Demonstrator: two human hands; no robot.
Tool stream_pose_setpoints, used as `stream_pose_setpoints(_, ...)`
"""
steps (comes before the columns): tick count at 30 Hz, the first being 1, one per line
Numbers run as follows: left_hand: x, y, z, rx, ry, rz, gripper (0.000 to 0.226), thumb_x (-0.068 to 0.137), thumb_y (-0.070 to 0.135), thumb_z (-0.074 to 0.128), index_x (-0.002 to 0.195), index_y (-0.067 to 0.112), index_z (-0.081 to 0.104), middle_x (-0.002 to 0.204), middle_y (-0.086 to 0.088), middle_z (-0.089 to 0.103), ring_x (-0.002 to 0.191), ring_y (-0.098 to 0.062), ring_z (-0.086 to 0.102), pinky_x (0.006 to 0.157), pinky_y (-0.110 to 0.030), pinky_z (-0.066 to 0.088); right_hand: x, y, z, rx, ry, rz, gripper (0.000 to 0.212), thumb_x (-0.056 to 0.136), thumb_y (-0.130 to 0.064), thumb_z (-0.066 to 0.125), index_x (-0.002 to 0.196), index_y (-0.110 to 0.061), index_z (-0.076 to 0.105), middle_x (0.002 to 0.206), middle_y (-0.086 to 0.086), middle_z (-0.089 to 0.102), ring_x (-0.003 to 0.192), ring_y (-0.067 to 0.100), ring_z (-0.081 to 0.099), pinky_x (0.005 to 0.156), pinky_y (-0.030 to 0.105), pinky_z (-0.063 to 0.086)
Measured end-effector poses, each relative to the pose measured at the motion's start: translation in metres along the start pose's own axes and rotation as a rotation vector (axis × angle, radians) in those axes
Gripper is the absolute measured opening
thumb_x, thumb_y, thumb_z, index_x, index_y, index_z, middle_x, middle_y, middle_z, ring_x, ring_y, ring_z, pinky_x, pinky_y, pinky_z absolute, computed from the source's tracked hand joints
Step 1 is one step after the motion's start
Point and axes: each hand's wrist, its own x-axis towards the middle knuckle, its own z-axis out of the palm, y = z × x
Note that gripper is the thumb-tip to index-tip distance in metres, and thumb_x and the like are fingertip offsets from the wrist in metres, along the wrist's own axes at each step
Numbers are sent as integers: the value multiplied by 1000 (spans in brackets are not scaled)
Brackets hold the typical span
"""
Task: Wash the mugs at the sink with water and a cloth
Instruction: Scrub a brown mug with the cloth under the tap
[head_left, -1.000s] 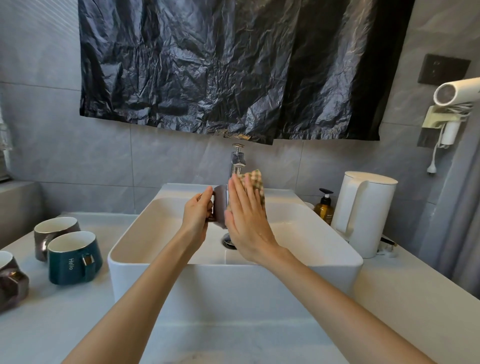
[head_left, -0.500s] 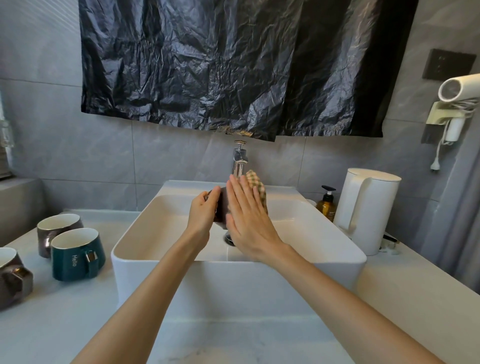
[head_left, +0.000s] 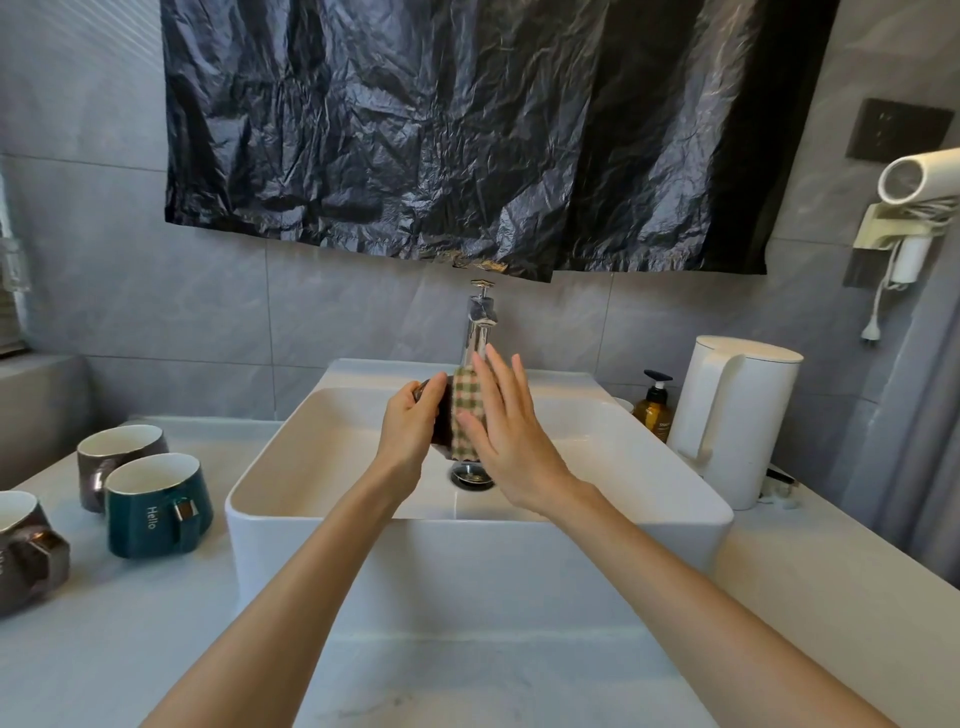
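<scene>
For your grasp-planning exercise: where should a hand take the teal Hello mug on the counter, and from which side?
Probably its handle, approached from the front right: the teal mug stands upright, handle facing the viewer and the sink.

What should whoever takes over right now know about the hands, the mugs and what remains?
Left grip holds the dark mug over the sink.
Right grip, fingers straight, presses the checked cloth against the mug's side.
Done: this mug is being wiped.
Left: finish it, rinse. On the counter stand the teal mug, grey mug and brown mug; washed or not, cannot tell.
</scene>
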Motion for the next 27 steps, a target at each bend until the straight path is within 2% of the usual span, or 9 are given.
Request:
stream_pose_setpoints(3,1,-1,0,-37,20,-17,27,97,29,52,81,8,52,59,6,48,59,-13,45,58,-30,39,-10,-3,9,-324,13,-174,62,99,-38,19,154,-12,6,162,5,-4,147,28,-15,121,44,1)
stream_pose_setpoints(5,1,1,0,-73,36,-37,27,98,28,52,78,11,53,63,3,51,59,-13,47,59,-29,40,-10,-4,8,-445,-18,-235,61,98,-34,16,154,-12,7,162,5,-3,148,27,-14,121,43,-2)
stream_pose_setpoints(9,1,2,1,-41,10,-37,30,98,34,51,81,9,54,69,-1,57,61,-14,52,56,-27,44,2,-10,0,-487,-1,-180,64,93,-33,13,153,-11,15,162,5,8,149,27,-5,121,42,2)
stream_pose_setpoints(12,-2,3,2,-33,-16,-19,32,99,36,49,81,8,49,57,2,47,49,-11,44,42,-22,37,14,-19,2,-476,8,-85,66,91,-34,13,151,-9,24,159,7,21,148,30,2,121,46,8)
stream_pose_setpoints(14,-3,5,1,-74,-16,-15,34,100,35,48,79,8,49,51,5,47,44,-11,41,38,-21,33,16,-22,4,-525,8,-94,64,92,-33,16,150,-8,29,156,9,26,148,33,8,120,48,12)
stream_pose_setpoints(17,-2,3,-3,-100,3,-41,35,101,34,45,84,6,56,55,3,53,50,-13,48,45,-25,39,5,-21,8,-610,24,-151,62,93,-32,21,149,-7,30,158,9,24,147,34,12,118,50,20)
stream_pose_setpoints(21,0,3,-2,-99,57,-68,33,101,34,45,80,10,53,55,6,51,53,-10,47,53,-23,40,-3,-14,5,-666,-14,-241,63,92,-32,19,151,-8,26,159,8,20,147,32,13,119,48,18)
stream_pose_setpoints(24,-1,5,0,-53,27,-42,33,101,34,45,83,9,56,61,4,57,55,-9,51,52,-22,43,6,-16,-1,-626,-4,-177,65,89,-32,23,149,-9,32,157,8,26,147,32,16,119,46,19)
stream_pose_setpoints(27,-5,2,2,24,-41,13,35,100,37,47,78,10,52,63,2,53,60,-13,49,57,-25,42,20,-17,-8,-524,6,-77,55,97,-30,24,149,-13,31,159,6,21,148,29,8,120,44,10)
